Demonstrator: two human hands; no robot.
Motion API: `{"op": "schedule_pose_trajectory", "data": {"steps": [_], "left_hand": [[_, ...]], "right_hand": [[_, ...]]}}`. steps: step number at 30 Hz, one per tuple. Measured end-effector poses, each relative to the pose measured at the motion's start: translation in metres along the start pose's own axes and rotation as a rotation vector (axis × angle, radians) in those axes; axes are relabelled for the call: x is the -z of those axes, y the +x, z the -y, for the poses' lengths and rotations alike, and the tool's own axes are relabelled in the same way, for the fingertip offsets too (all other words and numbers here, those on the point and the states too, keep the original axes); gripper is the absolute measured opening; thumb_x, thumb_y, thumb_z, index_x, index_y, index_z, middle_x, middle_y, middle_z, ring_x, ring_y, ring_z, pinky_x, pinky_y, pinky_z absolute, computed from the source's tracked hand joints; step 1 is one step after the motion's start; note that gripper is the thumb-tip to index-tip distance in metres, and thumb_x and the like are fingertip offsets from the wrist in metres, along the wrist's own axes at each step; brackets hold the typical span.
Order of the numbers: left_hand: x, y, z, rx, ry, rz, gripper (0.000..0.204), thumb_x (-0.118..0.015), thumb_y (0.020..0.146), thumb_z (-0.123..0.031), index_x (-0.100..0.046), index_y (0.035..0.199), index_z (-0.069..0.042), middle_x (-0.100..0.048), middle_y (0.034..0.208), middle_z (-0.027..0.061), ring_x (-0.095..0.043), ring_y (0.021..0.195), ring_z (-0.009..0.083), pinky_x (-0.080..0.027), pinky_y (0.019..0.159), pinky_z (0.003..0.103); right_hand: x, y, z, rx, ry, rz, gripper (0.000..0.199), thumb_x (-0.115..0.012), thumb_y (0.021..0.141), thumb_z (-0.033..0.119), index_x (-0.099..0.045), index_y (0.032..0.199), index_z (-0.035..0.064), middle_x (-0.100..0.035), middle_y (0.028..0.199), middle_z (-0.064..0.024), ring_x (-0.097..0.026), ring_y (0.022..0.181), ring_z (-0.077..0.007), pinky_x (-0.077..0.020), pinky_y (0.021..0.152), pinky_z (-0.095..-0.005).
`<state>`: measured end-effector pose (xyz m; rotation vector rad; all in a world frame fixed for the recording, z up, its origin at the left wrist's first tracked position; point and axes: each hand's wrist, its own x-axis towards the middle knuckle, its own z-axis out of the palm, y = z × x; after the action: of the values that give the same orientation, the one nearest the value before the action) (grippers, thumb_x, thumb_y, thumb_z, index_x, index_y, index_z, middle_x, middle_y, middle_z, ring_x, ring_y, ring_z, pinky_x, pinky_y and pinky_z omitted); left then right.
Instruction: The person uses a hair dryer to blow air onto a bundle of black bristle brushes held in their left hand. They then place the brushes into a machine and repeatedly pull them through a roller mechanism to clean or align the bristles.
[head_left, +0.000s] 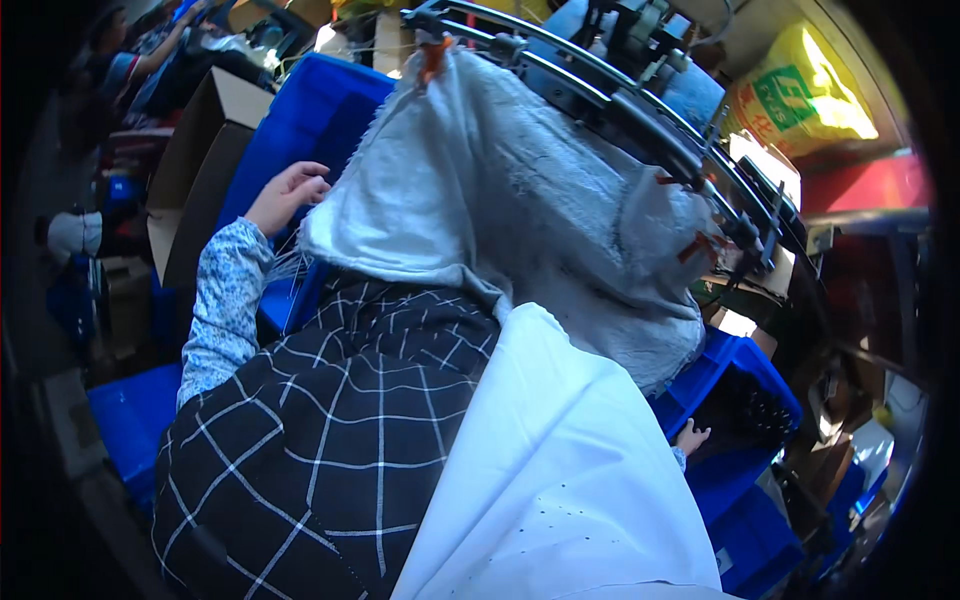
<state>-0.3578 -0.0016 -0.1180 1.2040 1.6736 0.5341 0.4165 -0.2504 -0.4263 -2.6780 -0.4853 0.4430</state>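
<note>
My left hand (288,198) hovers over the blue bin (318,112) on the left, beside the frayed edge of a grey cloth (400,205). Its fingers are loosely bent and apart, with nothing visible in them. Loose pale threads hang from the cloth edge below that hand. On the right, my right hand (692,437) is at the near side of another blue bin (715,480), which has small dark pieces inside. Thumb and fingers are spread there, and I see nothing between them; most of that arm is hidden behind white fabric (570,470).
A curved metal rail (590,85) with orange ties holds up the cloth, with machine parts behind it. Left stands an open cardboard box (205,170); farther off, a person (125,65) is seated. A yellow sack (800,95) lies at the upper right.
</note>
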Motion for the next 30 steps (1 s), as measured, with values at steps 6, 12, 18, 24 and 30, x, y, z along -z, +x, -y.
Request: {"op": "schedule_pose_trajectory", "data": {"steps": [6,12,18,24,30], "left_hand": [[0.189,-0.070,0.210,0.641,0.336,-0.589,0.044,-0.054,0.080,-0.030,-0.045,0.112,-0.002,-0.054,0.100,0.0126,-0.053,0.084,0.0173,-0.044,0.077,0.030],[0.156,-0.021,0.247,0.752,0.553,-0.352,0.062,-0.052,0.077,-0.045,-0.038,0.121,-0.003,-0.038,0.124,0.0203,-0.039,0.114,0.0298,-0.034,0.093,0.039],[0.104,0.069,0.229,0.998,0.726,0.248,0.084,-0.050,0.071,-0.058,-0.016,0.131,-0.010,-0.017,0.134,0.0161,-0.018,0.123,0.0334,-0.017,0.097,0.049],[0.049,0.063,0.266,1.150,1.311,0.341,0.100,-0.061,0.069,-0.049,0.007,0.134,-0.015,0.003,0.139,0.0156,-0.003,0.126,0.0400,-0.001,0.094,0.063],[0.106,0.036,0.301,1.233,0.887,0.296,0.110,-0.070,0.063,-0.040,0.012,0.133,-0.014,-0.004,0.138,0.0165,-0.017,0.125,0.0348,-0.008,0.098,0.057]], "right_hand": [[0.020,-0.022,0.074,0.203,-0.147,-0.090,0.063,-0.063,0.070,0.026,-0.035,0.122,0.0039,-0.053,0.105,-0.0163,-0.051,0.096,-0.0290,-0.0391,0.083,-0.0355],[0.064,-0.068,0.183,0.361,-0.139,-0.168,0.055,-0.061,0.073,0.022,-0.038,0.120,0.0034,-0.050,0.109,-0.0161,-0.048,0.100,-0.0292,-0.0362,0.088,-0.0363],[0.074,-0.132,0.275,0.631,-0.291,-0.243,0.053,-0.058,0.076,0.020,-0.036,0.121,0.0013,-0.048,0.111,-0.0176,-0.045,0.103,-0.0305,-0.0333,0.089,-0.0368],[0.083,-0.174,0.288,0.652,-0.434,-0.241,0.053,-0.057,0.075,0.019,-0.035,0.121,0.0023,-0.047,0.111,-0.0179,-0.045,0.102,-0.0310,-0.0329,0.090,-0.0366],[0.082,-0.168,0.239,0.482,-0.385,-0.160,0.058,-0.058,0.075,0.018,-0.031,0.123,-0.0006,-0.046,0.110,-0.0186,-0.045,0.101,-0.0311,-0.0345,0.089,-0.0352]]}}
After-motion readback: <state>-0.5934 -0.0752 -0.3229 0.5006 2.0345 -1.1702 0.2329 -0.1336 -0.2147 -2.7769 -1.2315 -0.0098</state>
